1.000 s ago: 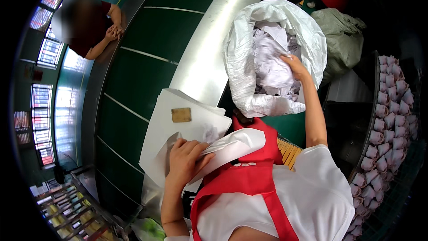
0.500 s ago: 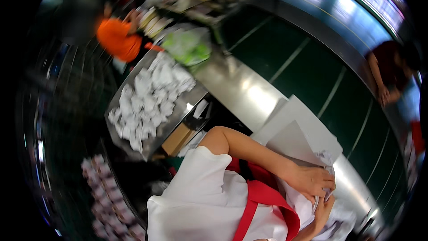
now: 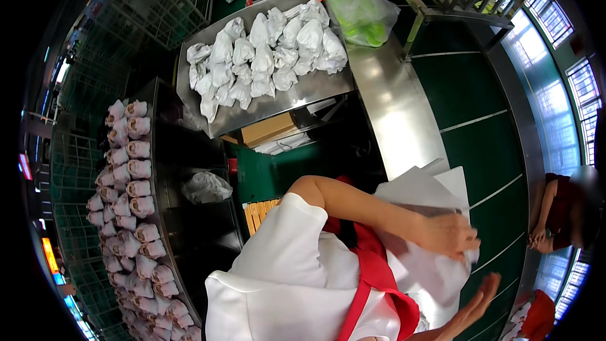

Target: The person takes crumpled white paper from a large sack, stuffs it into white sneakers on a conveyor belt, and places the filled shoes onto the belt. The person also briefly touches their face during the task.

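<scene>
Where our left hand point(image 3: 445, 235) curls over the white sheets point(image 3: 429, 191) on our metal counter point(image 3: 399, 123), we cannot tell whether it grips them; our right hand point(image 3: 478, 298), fingers spread, is apart from it, near the sheets. We see a steel tray point(image 3: 297, 97) heaped with white bundles point(image 3: 262, 57), and beside it a clear bag point(image 3: 360, 9) with bright green showing through. An orange panel point(image 3: 49, 254) glows at the left, too small for us to read.
</scene>
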### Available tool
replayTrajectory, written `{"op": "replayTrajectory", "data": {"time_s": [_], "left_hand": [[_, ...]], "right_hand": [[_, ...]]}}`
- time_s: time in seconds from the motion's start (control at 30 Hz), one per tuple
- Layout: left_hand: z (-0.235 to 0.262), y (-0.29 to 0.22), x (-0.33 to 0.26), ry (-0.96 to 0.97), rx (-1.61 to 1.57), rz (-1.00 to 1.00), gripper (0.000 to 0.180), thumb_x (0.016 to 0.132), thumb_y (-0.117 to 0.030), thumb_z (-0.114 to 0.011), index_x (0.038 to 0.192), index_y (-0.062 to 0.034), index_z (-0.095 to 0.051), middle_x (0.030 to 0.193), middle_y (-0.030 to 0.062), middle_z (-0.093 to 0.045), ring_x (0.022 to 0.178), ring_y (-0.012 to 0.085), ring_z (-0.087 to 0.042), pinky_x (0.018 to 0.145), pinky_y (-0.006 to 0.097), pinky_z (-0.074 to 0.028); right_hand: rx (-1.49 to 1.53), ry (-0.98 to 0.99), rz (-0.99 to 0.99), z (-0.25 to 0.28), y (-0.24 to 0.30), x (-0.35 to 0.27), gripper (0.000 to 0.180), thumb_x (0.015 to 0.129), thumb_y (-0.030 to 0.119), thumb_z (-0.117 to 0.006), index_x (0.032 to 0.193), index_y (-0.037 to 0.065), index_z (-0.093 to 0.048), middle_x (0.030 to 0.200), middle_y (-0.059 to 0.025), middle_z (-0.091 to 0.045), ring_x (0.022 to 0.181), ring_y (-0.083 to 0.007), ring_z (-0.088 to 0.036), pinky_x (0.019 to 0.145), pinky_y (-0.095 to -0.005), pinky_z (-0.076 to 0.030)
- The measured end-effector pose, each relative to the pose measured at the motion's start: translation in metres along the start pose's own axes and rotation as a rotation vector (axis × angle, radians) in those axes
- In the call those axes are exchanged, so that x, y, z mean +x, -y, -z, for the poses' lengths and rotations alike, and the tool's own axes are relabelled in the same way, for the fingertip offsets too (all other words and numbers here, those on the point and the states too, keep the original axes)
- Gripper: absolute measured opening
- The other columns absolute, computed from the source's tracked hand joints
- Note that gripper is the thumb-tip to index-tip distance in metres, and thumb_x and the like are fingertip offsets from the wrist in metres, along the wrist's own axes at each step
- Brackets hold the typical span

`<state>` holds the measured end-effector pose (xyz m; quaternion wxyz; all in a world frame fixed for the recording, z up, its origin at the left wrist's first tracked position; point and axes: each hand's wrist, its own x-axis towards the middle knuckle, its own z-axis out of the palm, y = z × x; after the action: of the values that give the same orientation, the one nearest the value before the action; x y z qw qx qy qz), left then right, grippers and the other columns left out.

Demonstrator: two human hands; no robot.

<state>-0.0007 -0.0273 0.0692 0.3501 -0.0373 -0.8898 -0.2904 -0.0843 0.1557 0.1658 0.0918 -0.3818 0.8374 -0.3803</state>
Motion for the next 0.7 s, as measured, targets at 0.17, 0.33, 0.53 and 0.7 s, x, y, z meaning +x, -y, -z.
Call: {"op": "replayTrajectory", "data": {"time_s": [0.17, 0.33, 0.53, 0.7], "left_hand": [[0.024, -0.014, 0.009, -0.087, -0.496, 0.242, 0.059, 0.074, -0.023, -0.074, 0.120, -0.0061, -0.042, 0.092, 0.0121, -0.050, 0.075, 0.0284, -0.056, 0.068, 0.037, -0.047], [0.014, -0.034, 0.024, -0.191, -1.309, 0.468, 0.063, 0.073, -0.013, -0.077, 0.125, -0.0092, -0.041, 0.091, 0.0056, -0.050, 0.084, 0.0141, -0.051, 0.080, 0.028, -0.044], [0.009, -0.022, 0.031, -0.085, -1.122, 0.601, 0.062, 0.078, -0.016, -0.070, 0.129, -0.0086, -0.036, 0.100, 0.0088, -0.052, 0.096, 0.0178, -0.052, 0.091, 0.032, -0.042], [0.011, -0.033, 0.001, 0.157, -0.128, 0.338, 0.094, 0.057, -0.037, -0.082, 0.127, 0.0049, -0.036, 0.132, 0.0225, -0.044, 0.125, 0.0330, -0.039, 0.098, 0.041, -0.037]], "right_hand": [[-0.149, -0.075, 0.189, -0.038, 0.012, -0.010, 0.100, 0.063, 0.042, -0.072, 0.145, 0.014, -0.022, 0.146, -0.0156, -0.027, 0.138, -0.0302, -0.022, 0.109, -0.0441, -0.028], [0.398, -0.066, -0.072, -0.088, -0.020, 0.003, 0.078, 0.063, 0.018, -0.064, 0.136, 0.005, -0.037, 0.132, -0.0176, -0.044, 0.123, -0.0282, -0.042, 0.098, -0.0379, -0.041], [0.717, -0.198, -0.322, -0.089, -0.040, -0.002, 0.068, 0.065, 0.014, -0.063, 0.129, 0.000, -0.043, 0.122, -0.0173, -0.052, 0.112, -0.0261, -0.052, 0.092, -0.0349, -0.044], [0.568, -0.348, -0.385, -0.079, -0.039, 0.001, 0.054, 0.074, 0.010, -0.064, 0.123, -0.006, -0.046, 0.112, -0.0150, -0.057, 0.099, -0.0225, -0.057, 0.086, -0.0314, -0.046]]}}
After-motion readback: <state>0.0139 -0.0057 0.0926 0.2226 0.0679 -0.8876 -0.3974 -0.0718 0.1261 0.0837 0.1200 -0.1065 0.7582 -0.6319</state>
